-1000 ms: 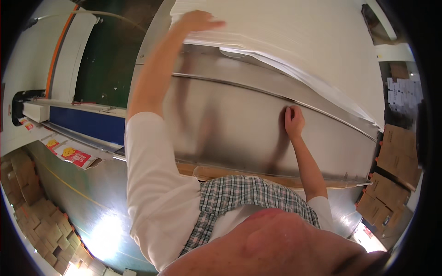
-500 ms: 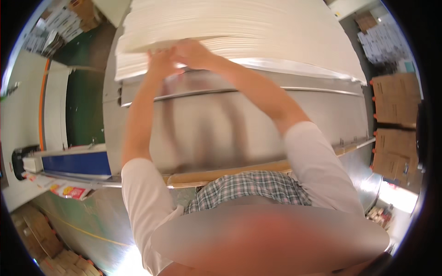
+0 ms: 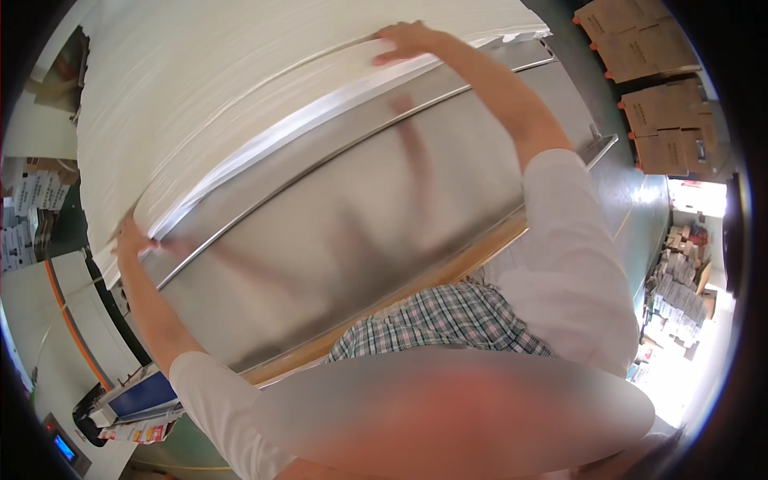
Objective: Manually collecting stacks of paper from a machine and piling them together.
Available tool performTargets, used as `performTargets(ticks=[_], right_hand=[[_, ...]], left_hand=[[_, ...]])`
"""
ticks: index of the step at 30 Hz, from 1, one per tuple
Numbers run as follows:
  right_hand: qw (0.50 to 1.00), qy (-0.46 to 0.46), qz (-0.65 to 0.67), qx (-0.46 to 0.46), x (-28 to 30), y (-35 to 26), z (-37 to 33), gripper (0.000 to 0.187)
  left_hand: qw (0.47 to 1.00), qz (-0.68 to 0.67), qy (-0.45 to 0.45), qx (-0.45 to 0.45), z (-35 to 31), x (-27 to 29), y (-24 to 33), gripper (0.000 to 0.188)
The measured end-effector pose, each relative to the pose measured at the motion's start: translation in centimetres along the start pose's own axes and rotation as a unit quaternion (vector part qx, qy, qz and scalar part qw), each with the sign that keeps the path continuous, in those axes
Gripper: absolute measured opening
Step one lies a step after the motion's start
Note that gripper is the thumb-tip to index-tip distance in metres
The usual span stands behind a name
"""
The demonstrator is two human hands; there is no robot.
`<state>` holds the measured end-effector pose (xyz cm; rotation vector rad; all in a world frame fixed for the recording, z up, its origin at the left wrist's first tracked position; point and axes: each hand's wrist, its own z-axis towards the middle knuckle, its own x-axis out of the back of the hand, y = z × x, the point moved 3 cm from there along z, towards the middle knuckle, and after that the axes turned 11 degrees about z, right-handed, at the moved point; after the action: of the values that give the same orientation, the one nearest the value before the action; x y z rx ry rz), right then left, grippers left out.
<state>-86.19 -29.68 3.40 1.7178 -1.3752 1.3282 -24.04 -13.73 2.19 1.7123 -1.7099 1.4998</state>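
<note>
A wide stack of thin, off-white sheets with wavy layered edges lies on a shiny metal table; paper or cloth, I cannot tell. My left hand is at the stack's near left corner, its fingers bent round the edge of the layers. Farther right, my right hand rests against the stack's near side, thumb and fingers apart. A raised fold line in the layers runs between the two hands. Below it, a glossy white strip follows the bottom of the stack.
A metal rail crosses the table in front of the stack. The table's near edge has a brown strip close to my body. Cardboard boxes stand at the right. A blue panel and a small lit screen are at the lower left.
My hands were together at the left part of the stack and are now far apart, the right one moved away to the right. The view has turned, so the table now slants.
</note>
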Motion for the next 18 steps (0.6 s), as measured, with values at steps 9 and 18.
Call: performTargets(ticks=[9, 18], right_hand=[[0.978, -0.127, -0.135, -0.098, 2.2, 25.7, -2.4, 0.105], [0.975, 0.125, 0.012, -0.183, 3.0, 28.0, -5.7, 0.058]], left_hand=[[0.997, 0.062, 0.035, -0.013, 4.8, -5.5, -3.8, 0.113], [0.967, -0.082, 0.236, -0.059, 3.8, -7.6, -6.4, 0.087]])
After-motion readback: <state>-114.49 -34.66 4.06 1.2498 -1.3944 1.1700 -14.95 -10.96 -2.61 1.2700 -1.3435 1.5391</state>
